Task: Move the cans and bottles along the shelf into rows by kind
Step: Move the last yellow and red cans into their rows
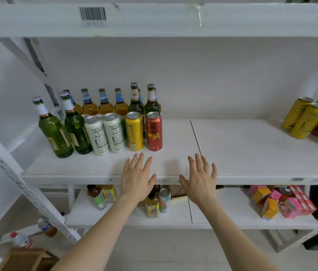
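Both hands hover spread and empty at the shelf (252,153) edge, the left hand (136,178) nearer than the right hand (201,180) to the upright red can (154,132) just beyond it.

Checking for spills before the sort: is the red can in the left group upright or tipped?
Upright. The red can stands on its base on the shelf, pull-tab top facing up, beside the yellow can. Neither hand touches it.
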`<action>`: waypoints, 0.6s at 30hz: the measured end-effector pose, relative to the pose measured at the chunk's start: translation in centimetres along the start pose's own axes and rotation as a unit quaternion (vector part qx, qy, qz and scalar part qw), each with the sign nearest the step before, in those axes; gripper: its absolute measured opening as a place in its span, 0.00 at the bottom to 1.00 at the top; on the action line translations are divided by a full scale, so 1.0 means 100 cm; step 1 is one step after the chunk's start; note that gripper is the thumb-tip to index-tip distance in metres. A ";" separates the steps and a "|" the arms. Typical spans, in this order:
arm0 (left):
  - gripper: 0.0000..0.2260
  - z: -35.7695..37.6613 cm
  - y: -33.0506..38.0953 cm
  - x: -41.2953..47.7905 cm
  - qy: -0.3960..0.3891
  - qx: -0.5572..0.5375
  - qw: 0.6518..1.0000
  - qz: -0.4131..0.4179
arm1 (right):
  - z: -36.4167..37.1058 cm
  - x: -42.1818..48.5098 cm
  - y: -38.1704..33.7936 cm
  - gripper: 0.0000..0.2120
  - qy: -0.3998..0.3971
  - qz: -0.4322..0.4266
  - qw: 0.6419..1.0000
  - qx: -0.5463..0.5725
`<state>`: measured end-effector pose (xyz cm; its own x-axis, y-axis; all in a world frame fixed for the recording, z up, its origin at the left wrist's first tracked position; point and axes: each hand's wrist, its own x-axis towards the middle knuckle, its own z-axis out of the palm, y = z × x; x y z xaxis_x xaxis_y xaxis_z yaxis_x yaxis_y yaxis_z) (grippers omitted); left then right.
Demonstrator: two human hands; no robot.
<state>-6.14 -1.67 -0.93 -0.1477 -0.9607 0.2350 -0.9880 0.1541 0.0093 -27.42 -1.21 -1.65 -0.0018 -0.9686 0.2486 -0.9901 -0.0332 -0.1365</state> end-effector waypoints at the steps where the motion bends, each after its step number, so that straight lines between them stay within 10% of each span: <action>1: 0.28 -0.001 -0.014 0.001 -0.005 -0.002 1.000 0.000 | 0.002 0.003 -0.013 0.33 -0.001 0.004 1.000 -0.002; 18: 0.29 0.018 -0.137 0.045 0.017 -0.099 0.995 0.010 | 0.029 0.057 -0.124 0.34 0.040 0.043 0.998 0.007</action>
<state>6.61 -8.46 -1.73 -0.1622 -0.9493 0.2692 -0.9560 0.2187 0.1956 -14.77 -7.06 -1.32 -0.0984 -0.9454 0.3106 -0.9837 0.0453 -0.1739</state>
